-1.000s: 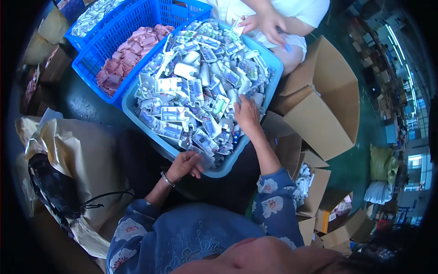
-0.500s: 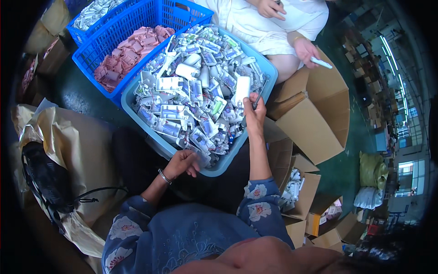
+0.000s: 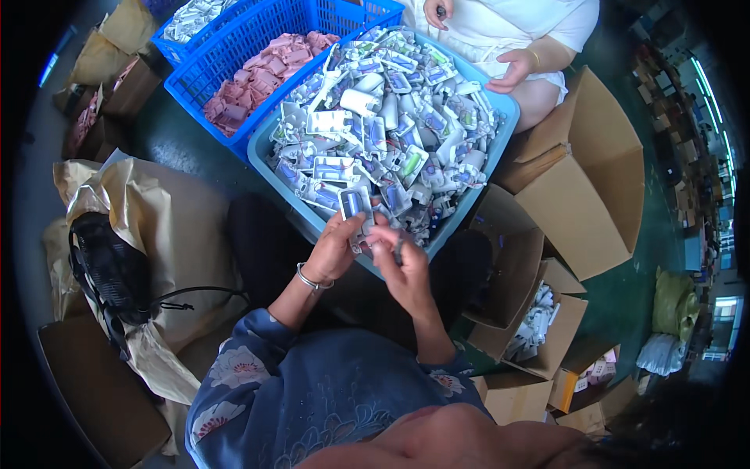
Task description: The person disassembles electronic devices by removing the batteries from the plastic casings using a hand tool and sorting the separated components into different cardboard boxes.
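Note:
My left hand (image 3: 334,248), with a bracelet at the wrist, grips a white plastic casing (image 3: 346,205) by its lower part. The casing lies open side up, with a blue cylindrical battery (image 3: 357,205) inside. Close against its lower end is my right hand (image 3: 402,270), its fingers curled and partly smeared by motion. A small dark thing shows between those fingers; its kind cannot be made out. Both hands are over the near edge of a light blue tub (image 3: 291,209), heaped with similar white casings (image 3: 406,125), many with blue or green batteries and thin wires.
Left of the tub stands a blue crate (image 3: 191,98) of pink plastic parts (image 3: 262,74). Another person's hand (image 3: 513,70) is at the tub's far right. Cardboard boxes (image 3: 582,211) stand on the right, one with white parts (image 3: 535,320). A brown paper sack (image 3: 187,234) is on the left.
My right hand has come back from the tub's right side to my left hand. The casing is now in my left hand. The other person's nearer hand no longer holds a white piece.

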{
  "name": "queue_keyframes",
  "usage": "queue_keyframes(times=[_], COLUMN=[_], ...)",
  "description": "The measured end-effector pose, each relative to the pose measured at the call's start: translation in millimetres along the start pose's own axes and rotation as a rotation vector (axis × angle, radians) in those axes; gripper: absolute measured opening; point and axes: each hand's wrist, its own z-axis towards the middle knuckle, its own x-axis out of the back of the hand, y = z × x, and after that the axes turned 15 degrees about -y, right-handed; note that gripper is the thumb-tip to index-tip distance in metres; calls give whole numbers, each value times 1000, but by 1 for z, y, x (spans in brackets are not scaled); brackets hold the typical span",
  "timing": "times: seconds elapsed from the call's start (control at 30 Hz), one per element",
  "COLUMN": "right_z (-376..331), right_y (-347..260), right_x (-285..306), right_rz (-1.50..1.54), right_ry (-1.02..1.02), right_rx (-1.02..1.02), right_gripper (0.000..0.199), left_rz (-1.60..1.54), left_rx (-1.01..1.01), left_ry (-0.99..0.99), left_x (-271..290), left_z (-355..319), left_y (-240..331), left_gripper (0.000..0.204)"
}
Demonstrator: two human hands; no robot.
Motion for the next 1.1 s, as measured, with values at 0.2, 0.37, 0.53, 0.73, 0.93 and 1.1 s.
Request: queue_keyframes(times=[0.2, 0.37, 0.53, 0.73, 0.93, 1.1], right_z=[-28, -40, -44, -38, -42, -45], right_y=[-4, -14, 13, -8, 5, 12], right_x=[30, 23, 9, 17, 17, 10], right_rz=[288, 105, -85, -109, -149, -125], right_ry=[205, -130, 35, -15, -55, -65], right_rx=[-222, -533, -254, -210, -198, -192], right_gripper=[36, 38, 33, 21, 21, 21], left_rz=[-10, 158, 242, 241, 180, 182], left_rx=[56, 131, 180, 167, 193, 210], left_ry=[51, -52, -72, 81, 112, 150], left_x=[-13, -15, -16, -16, -12, -3], left_z=[-12, -19, -20, -26, -27, -27], left_y=[15, 10, 4, 0, -7, -8], left_gripper=[38, 32, 31, 19, 30, 34])
